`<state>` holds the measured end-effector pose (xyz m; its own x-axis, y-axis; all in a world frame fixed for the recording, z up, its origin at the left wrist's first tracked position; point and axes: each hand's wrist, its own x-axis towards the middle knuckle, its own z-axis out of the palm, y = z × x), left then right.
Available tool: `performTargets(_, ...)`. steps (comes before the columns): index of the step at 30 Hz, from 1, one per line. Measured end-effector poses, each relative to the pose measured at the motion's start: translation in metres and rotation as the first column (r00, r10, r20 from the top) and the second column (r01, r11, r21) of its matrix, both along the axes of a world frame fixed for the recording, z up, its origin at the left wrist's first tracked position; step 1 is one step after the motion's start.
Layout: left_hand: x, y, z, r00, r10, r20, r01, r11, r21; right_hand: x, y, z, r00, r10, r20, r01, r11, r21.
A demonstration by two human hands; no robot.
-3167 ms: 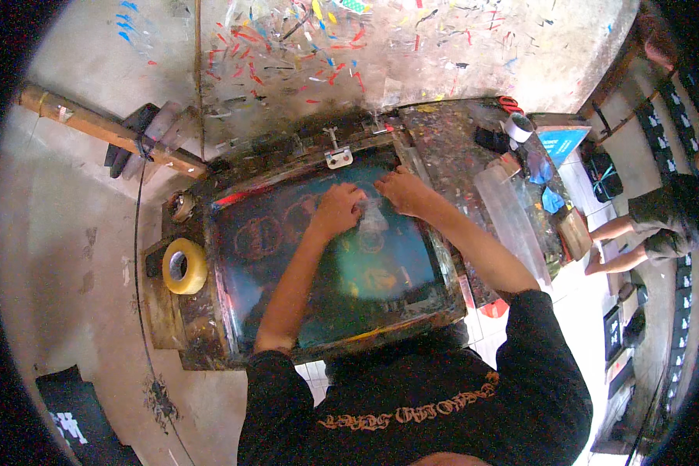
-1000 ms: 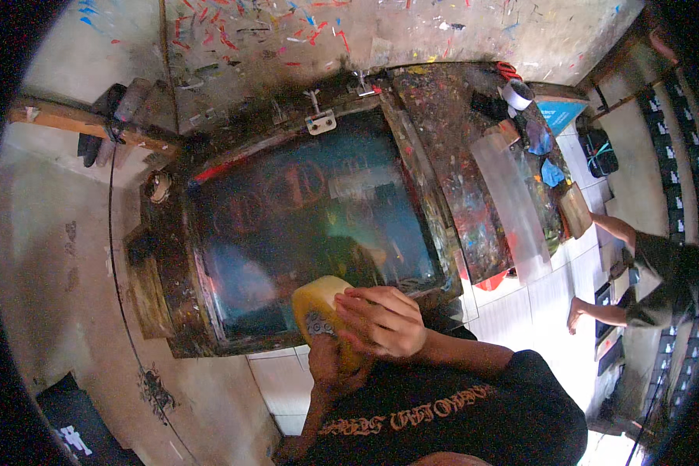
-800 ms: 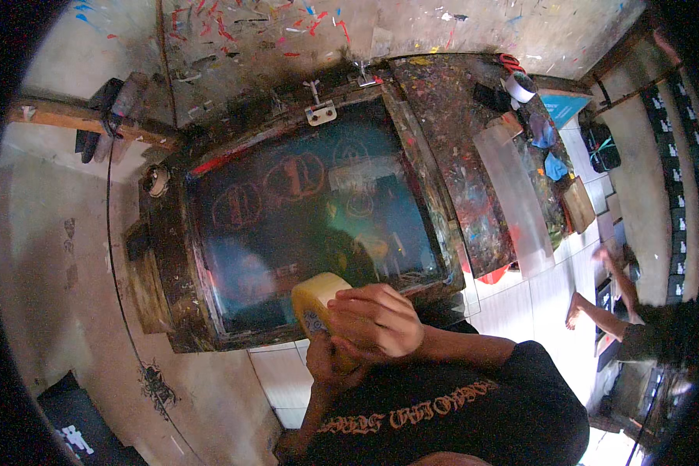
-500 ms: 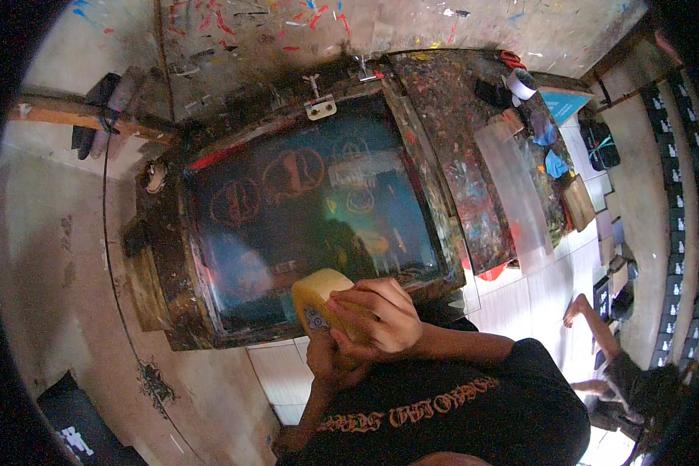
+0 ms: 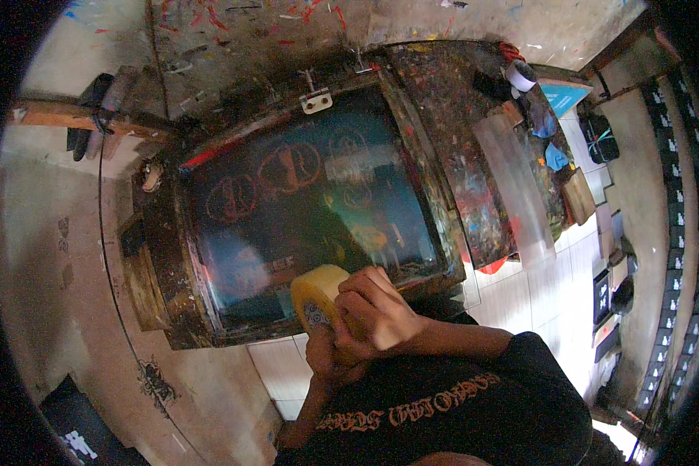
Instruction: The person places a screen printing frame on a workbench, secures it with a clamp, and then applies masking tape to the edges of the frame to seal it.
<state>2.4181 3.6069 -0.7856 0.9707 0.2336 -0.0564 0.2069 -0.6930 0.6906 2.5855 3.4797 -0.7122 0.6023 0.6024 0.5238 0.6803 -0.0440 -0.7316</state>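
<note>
A wide roll of yellowish packing tape [image 5: 315, 286] is held up in front of my body, its patterned inner core facing me. My left hand [image 5: 325, 360] grips the roll from below, its fingers partly hidden. Against the roll's right side, my right hand [image 5: 377, 311] is closed with bent fingers; it seems to pinch the tape, though the loose end cannot be made out. Just beyond both hands lies a dark screen-printing frame [image 5: 287, 210] with faint round designs on its mesh, fixed at the far side by a metal clamp [image 5: 316, 101].
On the right, a paint-stained table [image 5: 474, 194] carries a translucent strip [image 5: 516, 186], a white roll [image 5: 520, 76] and blue crumpled pieces [image 5: 555, 157]. A cable [image 5: 106, 217] hangs along the left wall. Dark printed cloths [image 5: 672, 233] line the far right.
My right hand has curled tighter and turned against the tape roll. The roll has shifted slightly. A person's legs at the lower right have gone out of view.
</note>
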Motion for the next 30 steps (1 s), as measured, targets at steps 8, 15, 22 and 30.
performTargets(8,-0.002,-0.007,-0.001,0.990,-0.003,0.141,0.001,1.000,0.013,-0.001,-0.006,-0.015,0.999,-0.044,0.018,0.044,0.999,0.027)
performTargets(15,0.004,-0.004,0.003,0.969,-0.028,0.244,0.028,1.000,0.002,-0.013,-0.010,-0.034,0.994,-0.039,0.102,0.027,0.993,0.116)
performTargets(22,0.004,-0.002,0.008,0.948,-0.047,0.314,0.051,0.999,-0.005,-0.018,-0.010,-0.007,0.995,-0.104,-0.005,0.104,0.994,0.024)
performTargets(30,-0.004,-0.001,0.004,0.958,-0.051,0.283,0.054,0.999,-0.005,-0.019,-0.006,-0.007,0.997,-0.071,0.037,0.073,0.997,-0.039)
